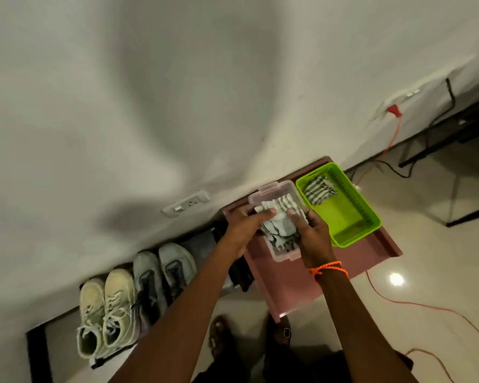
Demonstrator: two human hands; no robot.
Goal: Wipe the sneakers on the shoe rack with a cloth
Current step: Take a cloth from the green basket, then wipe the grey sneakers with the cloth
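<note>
A pale striped cloth is bunched over a clear plastic box on a pink stool. My left hand grips the cloth's left side and my right hand, with an orange wrist thread, grips its right side. More striped cloth lies inside the box under my hands. To the left, on a low black shoe rack against the wall, stand a pair of cream sneakers and a pair of grey sneakers, toes toward the wall.
A green plastic basket holding a folded striped cloth sits on the pink stool right of the box. An orange cable trails over the glossy floor from a wall socket. My sandalled feet are below. A dark table frame stands at the right.
</note>
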